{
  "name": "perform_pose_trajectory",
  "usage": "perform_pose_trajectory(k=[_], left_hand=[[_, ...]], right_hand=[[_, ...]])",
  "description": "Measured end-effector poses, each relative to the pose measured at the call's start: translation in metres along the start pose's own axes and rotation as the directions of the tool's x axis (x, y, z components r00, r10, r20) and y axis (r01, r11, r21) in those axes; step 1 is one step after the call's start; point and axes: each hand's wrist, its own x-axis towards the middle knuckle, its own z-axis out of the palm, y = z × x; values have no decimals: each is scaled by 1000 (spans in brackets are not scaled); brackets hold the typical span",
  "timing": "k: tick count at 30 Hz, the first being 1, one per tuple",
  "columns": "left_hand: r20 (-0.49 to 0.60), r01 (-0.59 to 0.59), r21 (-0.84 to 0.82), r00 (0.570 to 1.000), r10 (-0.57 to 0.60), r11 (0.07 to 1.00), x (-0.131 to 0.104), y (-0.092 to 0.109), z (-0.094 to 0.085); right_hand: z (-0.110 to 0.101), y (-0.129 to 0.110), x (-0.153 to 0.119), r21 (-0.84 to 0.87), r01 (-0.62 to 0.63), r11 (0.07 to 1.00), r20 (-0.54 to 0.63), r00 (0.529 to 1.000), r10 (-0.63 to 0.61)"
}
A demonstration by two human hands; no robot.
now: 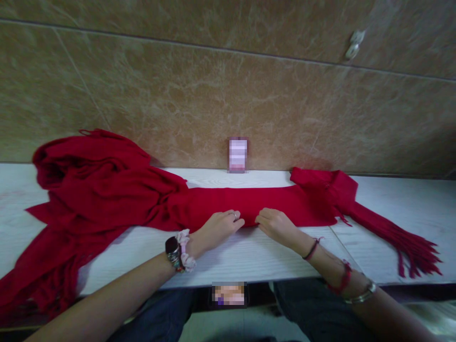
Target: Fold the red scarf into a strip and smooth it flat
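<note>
A red fringed scarf [245,202] lies along the white table, its middle flattened into a long, smooth folded strip. Near the middle of the strip's front edge, my left hand [221,227] pinches the cloth with curled fingers. A short gap to the right, my right hand [276,225] grips the same edge, its fingers closed too. The strip's right end has a folded-over part and a tail of fringe [415,251]. To the left it meets a rumpled heap of red cloth [99,190]; whether this is the same scarf I cannot tell.
The white table [221,261] runs against a brown marbled tile wall [199,104]. A small blurred card or screen [238,155] stands at the wall. Another blurred screen [229,294] shows below the front edge, between my legs. A small fixture [355,44] sits on the wall.
</note>
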Motion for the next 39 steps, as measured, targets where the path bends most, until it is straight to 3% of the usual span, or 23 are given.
perform_pose_trajectory(k=[4, 10, 14, 20, 23, 26, 29, 31, 34, 36, 39], left_hand=[[-4, -54, -18, 999, 54, 998, -4, -2, -1], [-5, -111, -19, 994, 111, 994, -4, -6, -4], [2, -74, -54, 997, 74, 996, -5, -8, -2], [127, -82, -300, 984, 125, 951, -10, -21, -6], [137, -85, -362, 980, 143, 928, -5, -27, -7], [98, -76, -389, 988, 123, 918, 5, -28, -4], [109, -64, -304, 989, 101, 950, 11, -24, 0], [145, -9, -211, 989, 40, 977, 11, -21, 0], [207, 177, -118, 967, -150, 977, 5, -18, -2], [276, 328, -99, 916, -291, 939, 1, -20, -4], [443, 515, -98, 789, -426, 852, 0, -30, -4]], right_hand=[[-1, 6, -14, -51, 119, 992, -52, 991, -122], [-1, 14, -27, -103, 148, 984, -92, 983, -157], [0, 14, -25, -70, 101, 992, -82, 991, -107], [-8, 16, -23, 257, 29, 966, 14, 999, -34], [-15, 18, -20, 355, -5, 935, 74, 997, -23], [-15, 18, -13, 349, -88, 933, 142, 989, 41], [-12, 15, -8, 270, -172, 947, 186, 975, 124], [-11, 13, -6, 203, -175, 963, 215, 968, 130], [-13, 8, -5, 99, -167, 981, 266, 954, 135], [-15, 6, -5, 56, -172, 984, 289, 946, 149], [-15, 6, -6, 33, -178, 983, 285, 945, 162]])
